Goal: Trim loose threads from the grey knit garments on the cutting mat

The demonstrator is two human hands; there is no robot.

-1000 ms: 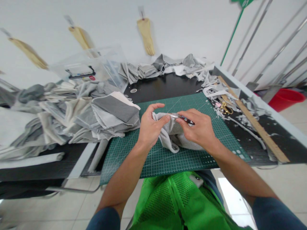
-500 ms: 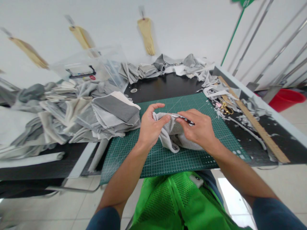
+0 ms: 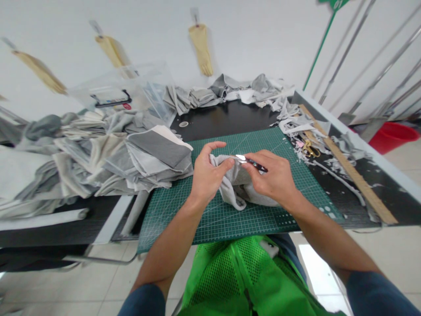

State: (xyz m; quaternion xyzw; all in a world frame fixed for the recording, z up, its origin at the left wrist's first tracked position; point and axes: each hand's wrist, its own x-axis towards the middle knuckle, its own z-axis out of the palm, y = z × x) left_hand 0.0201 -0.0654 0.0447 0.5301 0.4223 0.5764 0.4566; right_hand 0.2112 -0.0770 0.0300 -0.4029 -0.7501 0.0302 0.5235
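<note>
Light grey fabric [image 3: 232, 193] lies bunched and folded over the green cutting mat [image 3: 210, 228]. My left hand [image 3: 210, 173] pinches its raised upper edge between thumb and fingers, with the index finger stretched out above. In my right hand [image 3: 271, 173] is a small cutting tool [image 3: 255, 165] with a bright metal blade and a dark handle; its exact kind does not show. The blade points left and meets the fabric edge close to my left thumb. My right fingers partly cover the handle and some of the cloth.
Grey and white fabric pieces [image 3: 158, 149] are heaped on the left before a clear plastic box [image 3: 121, 87]. More cloth [image 3: 226, 87] lines the table's back. On the right lie scraps, gold-handled scissors [image 3: 309, 149] and a long wooden ruler [image 3: 355, 171]. A tape roll [image 3: 183, 124] lies behind the mat.
The blade in my right hand has tilted slightly and now catches more light. My hands and the grey fabric stay nearly in place.
</note>
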